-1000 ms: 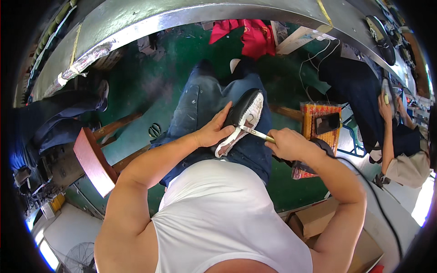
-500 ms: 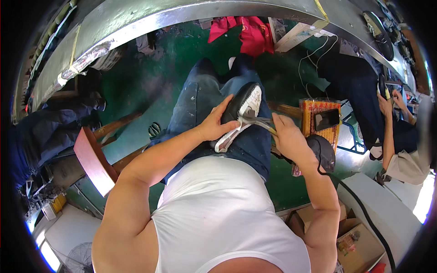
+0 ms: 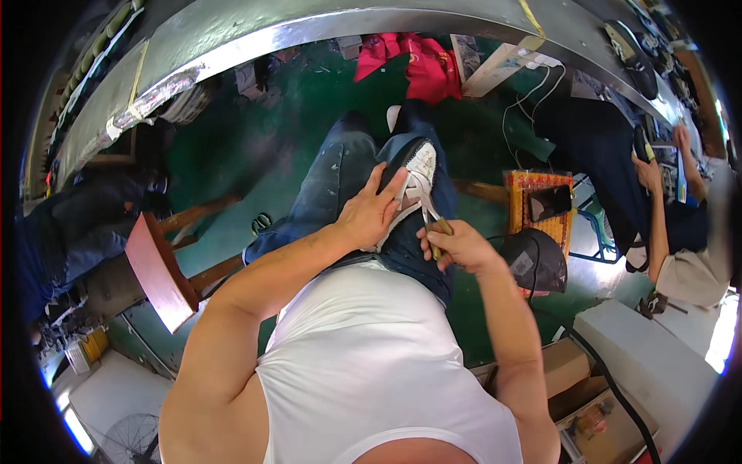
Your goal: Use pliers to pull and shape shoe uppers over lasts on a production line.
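A shoe upper [image 3: 422,158], black with a pale whitish underside, lies sole side up across my lap on my jeans [image 3: 321,182]. My left hand [image 3: 369,215] is closed over its middle, fingers spread along the side and pressing it. Below the shoe's right side my right hand [image 3: 468,246] grips a pair of pincers [image 3: 441,227] by its yellowish handles. The handles stand somewhat apart, and the metal jaws reach the shoe's edge beside my left fingertips. Whether the jaws pinch the material is hard to tell. My left hand covers part of the shoe.
A metal-edged workbench [image 3: 309,31] curves across the far side. Right of me, a phone [image 3: 550,203] lies on a woven mat [image 3: 519,185] next to a dark rounded object [image 3: 535,261]. A co-worker's hand [image 3: 648,174] is farther right. A wooden seat [image 3: 161,271] stands left; a black hose [image 3: 610,379] runs lower right.
My right hand has come down and toward me, swinging the pincers' handles lower. My left hand has shifted farther over the shoe, covering more of its underside.
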`<state>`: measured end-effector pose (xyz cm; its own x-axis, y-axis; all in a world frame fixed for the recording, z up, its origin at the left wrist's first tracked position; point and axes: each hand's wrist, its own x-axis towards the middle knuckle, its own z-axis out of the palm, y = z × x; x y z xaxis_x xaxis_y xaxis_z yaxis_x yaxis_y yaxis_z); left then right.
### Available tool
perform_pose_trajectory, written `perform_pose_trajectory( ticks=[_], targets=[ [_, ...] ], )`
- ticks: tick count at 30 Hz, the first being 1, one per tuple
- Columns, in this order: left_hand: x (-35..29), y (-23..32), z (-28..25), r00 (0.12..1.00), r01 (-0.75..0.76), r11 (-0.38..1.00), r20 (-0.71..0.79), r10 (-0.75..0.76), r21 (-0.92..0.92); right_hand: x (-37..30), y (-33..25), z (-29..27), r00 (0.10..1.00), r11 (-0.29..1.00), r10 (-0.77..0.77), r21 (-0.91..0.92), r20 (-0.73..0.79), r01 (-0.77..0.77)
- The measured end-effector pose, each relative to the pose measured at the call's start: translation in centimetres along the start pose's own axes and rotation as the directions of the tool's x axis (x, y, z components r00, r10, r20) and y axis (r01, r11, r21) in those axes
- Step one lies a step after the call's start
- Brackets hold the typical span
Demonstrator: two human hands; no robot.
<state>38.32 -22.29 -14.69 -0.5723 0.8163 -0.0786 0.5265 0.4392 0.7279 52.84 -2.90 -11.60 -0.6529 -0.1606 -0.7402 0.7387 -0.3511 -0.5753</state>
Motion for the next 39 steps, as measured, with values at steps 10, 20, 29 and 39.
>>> perform_pose_trajectory(
  ticks=[10, 20, 29, 39],
  targets=[
    [0.6, 1.1, -0.5, 0.990, 0.007, 0.994, 0.136, -0.022, 0.110, -0.4, -4.8, 2.0, 0.807, 0.673, -0.539, -0.700, -0.241, 0.240],
    [-0.9, 0.1, 0.7, 0.999, 0.046, 0.998, 0.024, -0.047, 0.034, -0.2, -5.2, 2.3, 0.925, 0.745, -0.286, -0.665, -0.252, 0.049],
    [-2.1, -3.0, -2.1, 0.892, 0.205, 0.895, 0.452, -0.004, -0.397, -2.0, -2.1, 3.4, 0.799, 0.301, -0.586, -0.951, -0.133, 0.063],
    [0.0, 5.8, -1.6, 0.918, 0.301, 0.939, 0.217, -0.332, 0.163, -1.0, 1.1, 0.9, 0.818, 0.718, -0.501, -0.664, -0.283, 0.209]
  ],
)
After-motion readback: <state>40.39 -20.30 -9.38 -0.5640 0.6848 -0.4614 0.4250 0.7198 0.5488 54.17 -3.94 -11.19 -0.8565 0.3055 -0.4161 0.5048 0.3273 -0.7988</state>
